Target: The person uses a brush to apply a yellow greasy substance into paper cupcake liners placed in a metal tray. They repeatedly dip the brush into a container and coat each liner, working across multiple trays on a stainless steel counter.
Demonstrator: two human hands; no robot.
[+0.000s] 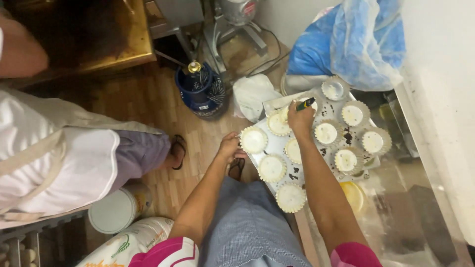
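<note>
Two hands are working at a metal baking tray [271, 105] that is carrying round fluted moulds of pale batter. The left hand [230, 147] is curling its fingers around the tray's near-left edge, touching it just beside the fluted mould [254, 139] sitting at that corner. The right hand [300, 117] is closing tightly on a small dark tool with a green and yellow tip [306, 103], which is poking out above the knuckles; the hand is hovering over the moulds near the tray's far-left corner, and whether the tool's working end is touching one cannot be told. Dark crumbs [348, 136] are lying on the bare metal between the cups toward the right side. Beyond the tray's far edge a blue plastic bag [351, 42] is slumping against the wall. On the wooden floor to the left a blue gas cylinder [200, 91] is standing, and another person in a white apron [59, 158] is standing near it, well apart from the tray.
</note>
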